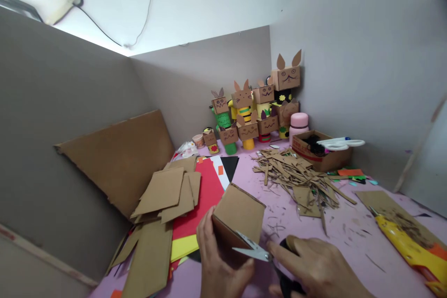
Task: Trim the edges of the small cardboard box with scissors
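My left hand [220, 260] grips a small brown cardboard box [240, 209] from its left side and underneath, holding it tilted above the table. In my right hand [314, 260] is a pair of scissors [256, 252] with black handles. Their metal blades stand apart and lie against the near lower edge of the box. The part of the box behind the blades and my left thumb is partly hidden.
Cardboard sheets [159, 191] and coloured paper [213, 186] lie at left. Cardboard scraps [296, 172] are heaped at right, near a box [319, 158] with white-handled scissors. A yellow glue gun [408, 247] rests far right. Cardboard animal figures [247, 130] and a pink bottle [299, 125] stand behind.
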{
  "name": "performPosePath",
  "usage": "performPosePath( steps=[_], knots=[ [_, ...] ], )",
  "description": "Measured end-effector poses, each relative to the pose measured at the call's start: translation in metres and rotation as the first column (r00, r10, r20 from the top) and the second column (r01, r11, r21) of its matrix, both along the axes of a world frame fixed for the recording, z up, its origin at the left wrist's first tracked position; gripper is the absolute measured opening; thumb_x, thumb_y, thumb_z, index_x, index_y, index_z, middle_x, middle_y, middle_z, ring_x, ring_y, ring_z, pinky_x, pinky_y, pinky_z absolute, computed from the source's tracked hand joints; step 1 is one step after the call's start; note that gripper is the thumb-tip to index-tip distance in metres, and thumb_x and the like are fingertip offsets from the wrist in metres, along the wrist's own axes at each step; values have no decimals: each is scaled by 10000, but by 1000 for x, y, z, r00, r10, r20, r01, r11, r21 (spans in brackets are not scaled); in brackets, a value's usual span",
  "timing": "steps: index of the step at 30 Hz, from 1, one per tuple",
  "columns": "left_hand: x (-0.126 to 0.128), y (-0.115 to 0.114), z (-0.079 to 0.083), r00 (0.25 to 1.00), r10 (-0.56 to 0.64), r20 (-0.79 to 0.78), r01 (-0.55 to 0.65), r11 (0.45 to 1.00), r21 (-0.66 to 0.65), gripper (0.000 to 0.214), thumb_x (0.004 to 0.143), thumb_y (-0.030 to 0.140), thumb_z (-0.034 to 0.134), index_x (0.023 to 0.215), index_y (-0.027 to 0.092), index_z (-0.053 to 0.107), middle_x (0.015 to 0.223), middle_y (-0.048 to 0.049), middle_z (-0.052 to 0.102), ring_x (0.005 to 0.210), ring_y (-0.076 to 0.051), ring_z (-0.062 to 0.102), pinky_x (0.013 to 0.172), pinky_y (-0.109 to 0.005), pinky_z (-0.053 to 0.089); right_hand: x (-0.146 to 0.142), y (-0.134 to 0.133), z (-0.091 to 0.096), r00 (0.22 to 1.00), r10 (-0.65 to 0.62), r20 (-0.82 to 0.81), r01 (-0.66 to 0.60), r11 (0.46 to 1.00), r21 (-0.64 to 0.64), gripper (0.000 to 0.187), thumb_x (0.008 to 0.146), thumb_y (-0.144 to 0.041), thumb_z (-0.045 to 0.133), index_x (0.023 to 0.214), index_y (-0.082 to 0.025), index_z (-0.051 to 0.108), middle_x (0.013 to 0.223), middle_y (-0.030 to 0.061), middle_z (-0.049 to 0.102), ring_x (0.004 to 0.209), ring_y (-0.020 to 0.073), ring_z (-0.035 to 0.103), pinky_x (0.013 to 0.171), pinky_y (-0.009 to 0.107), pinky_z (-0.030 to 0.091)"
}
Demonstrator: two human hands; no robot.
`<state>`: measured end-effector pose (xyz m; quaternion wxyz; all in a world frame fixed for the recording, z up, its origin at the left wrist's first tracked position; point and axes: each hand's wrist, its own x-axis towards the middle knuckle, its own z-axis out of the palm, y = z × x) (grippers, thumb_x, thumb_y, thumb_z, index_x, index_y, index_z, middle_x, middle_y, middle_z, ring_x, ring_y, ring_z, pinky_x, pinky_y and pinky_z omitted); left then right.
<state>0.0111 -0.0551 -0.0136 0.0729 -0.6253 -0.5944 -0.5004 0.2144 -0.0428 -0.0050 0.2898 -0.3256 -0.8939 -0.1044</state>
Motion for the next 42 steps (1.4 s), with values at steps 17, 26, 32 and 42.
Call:
performPosePath(
  steps=[17,26,32,42],
  knots=[
    [-4,3,-3,994,-33,107,32,999,6,840,627,262,659,1369,171,274,1338,-171,440,1271,-354,403,1024,-526,374,-13,5,-8,912,16,-410,-149,944,-295,351,851,-509,553,934,-188,667,650,3,685,515,151,634,490,207,459],
    [5,4,-6,981,-153,122,145,987,76,813,693,347,611,1408,181,261,1355,-166,433,1266,-365,422,1012,-491,390,-8,22,1,573,-419,-704,-287,702,-652,379,781,-399,649,1086,-181,592,649,-28,567,610,165,552,571,231,454],
    [5,5,-22,934,-269,237,256,963,84,725,769,462,583,1415,284,307,1394,-116,455,1325,-374,358,1095,-533,239,-15,25,5,451,-427,-784,-449,650,-613,378,769,-441,656,1028,-176,579,673,-28,525,644,159,498,594,246,413],
    [11,5,-3,642,-290,710,434,901,-24,1096,584,643,699,1433,131,232,1448,-207,395,1329,-337,374,1038,-347,374,-8,29,5,395,-432,-811,-528,615,-585,458,787,-563,621,1039,-186,561,707,-11,517,660,169,493,590,267,391]
  ],
)
